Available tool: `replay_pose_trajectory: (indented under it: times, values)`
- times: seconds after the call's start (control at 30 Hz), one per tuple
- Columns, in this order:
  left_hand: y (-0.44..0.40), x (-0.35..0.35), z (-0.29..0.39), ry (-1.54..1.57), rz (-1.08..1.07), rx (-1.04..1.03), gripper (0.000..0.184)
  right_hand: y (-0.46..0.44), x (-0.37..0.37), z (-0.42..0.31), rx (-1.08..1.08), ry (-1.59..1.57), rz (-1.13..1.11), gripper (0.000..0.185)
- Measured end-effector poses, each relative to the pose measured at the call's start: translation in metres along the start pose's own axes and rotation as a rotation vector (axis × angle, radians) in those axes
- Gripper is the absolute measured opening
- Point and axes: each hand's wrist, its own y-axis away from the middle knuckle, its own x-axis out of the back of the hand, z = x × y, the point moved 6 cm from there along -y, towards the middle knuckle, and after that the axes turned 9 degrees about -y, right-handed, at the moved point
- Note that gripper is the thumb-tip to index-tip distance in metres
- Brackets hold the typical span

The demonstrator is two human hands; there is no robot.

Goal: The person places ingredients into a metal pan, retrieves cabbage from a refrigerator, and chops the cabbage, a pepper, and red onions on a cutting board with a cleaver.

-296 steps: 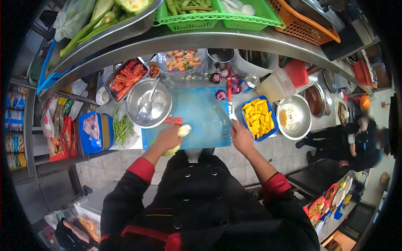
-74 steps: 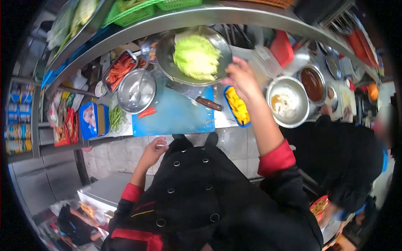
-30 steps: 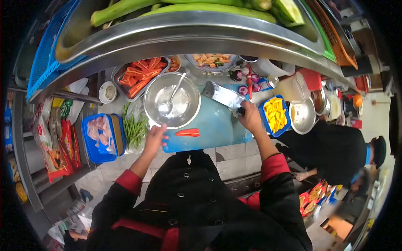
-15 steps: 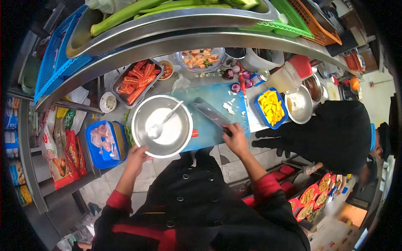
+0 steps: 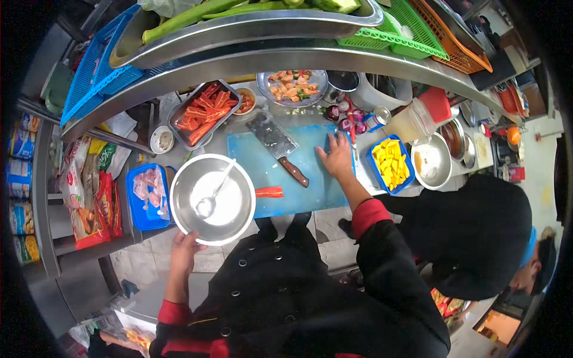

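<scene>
My left hand (image 5: 186, 246) grips the near rim of a steel mixing bowl (image 5: 236, 209), its thumb over the edge. Inside the bowl rests a metal spoon (image 5: 206, 207) leaning on the far rim. My right hand (image 5: 338, 158) is on the right side of the blue cutting board (image 5: 322, 200), fingers stretched out and apart, palm down; what is beneath it is hidden. A cleaver (image 5: 273, 138) with a wooden handle lies flat on the board, dark wet bits on its blade. A red pepper strip (image 5: 270, 192) lies beside the bowl.
Behind the board are a tray of red peppers (image 5: 206, 113), a plate of salmon-coloured chunks (image 5: 292, 86) and red onions (image 5: 349, 116). Yellow cubes fill a blue tub (image 5: 391, 164). Raw meat sits in another blue tub (image 5: 149, 191). A co-worker (image 5: 471, 238) bends at right, beneath a steel shelf (image 5: 239, 62).
My right hand has let go of the cleaver, now lying on the board, and moved to the board's right side. The bowl has shifted slightly left and nearer. The co-worker has bent lower.
</scene>
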Motion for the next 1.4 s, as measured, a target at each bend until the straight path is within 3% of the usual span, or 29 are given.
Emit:
replay_pose_trajectory:
  times: [0.13,0.3,0.43,0.53,0.77,0.9,0.93,0.97,1.03,1.07,1.13,1.23,1.4]
  values:
    - [0.025,-0.009,-0.016,0.059,0.014,0.048,0.018,0.018,0.000,0.004,0.029,-0.100,0.053,0.049]
    - [0.036,-0.032,-0.027,0.085,0.054,0.071,0.018,0.067,0.003,0.012,0.297,-0.345,-0.125,0.030]
    - [0.040,-0.058,-0.022,0.087,0.058,0.065,0.016,0.064,0.024,0.020,0.369,-0.231,-0.227,0.023]
    - [0.047,-0.083,-0.010,0.068,0.036,0.048,0.016,0.064,0.008,0.038,0.360,-0.197,-0.378,0.021]
    - [0.041,-0.199,0.019,0.068,-0.059,0.013,0.019,0.063,0.008,0.050,0.300,-0.373,-0.325,0.022]
    - [0.009,-0.284,0.035,-0.005,-0.249,-0.019,0.029,0.069,0.041,0.060,-0.121,-0.760,-0.143,0.021]
    - [0.008,-0.306,0.048,-0.036,-0.281,-0.032,0.029,0.083,0.025,0.073,-0.182,-0.904,-0.151,0.028]
    - [0.005,-0.327,0.063,-0.069,-0.314,-0.049,0.030,0.090,0.031,0.076,-0.043,-0.935,-0.026,0.031]
    - [-0.004,-0.360,0.082,-0.073,-0.375,-0.063,0.030,0.123,0.012,0.091,-0.863,-1.425,-0.434,0.026]
    - [-0.008,-0.376,0.093,-0.074,-0.434,-0.066,0.030,0.125,0.023,0.093,-0.865,-1.435,-0.423,0.026]
    - [-0.016,-0.401,0.121,-0.082,-0.452,-0.074,0.032,0.141,0.034,0.083,-1.096,-1.896,-0.677,0.017]
    - [-0.036,-0.435,0.162,-0.127,-0.490,-0.125,0.035,0.144,0.045,0.083,-1.238,-2.125,-0.690,0.011]
    - [-0.068,-0.512,0.236,-0.213,-0.568,-0.268,0.039,0.137,0.047,0.076,-1.291,-2.351,-0.607,0.017]
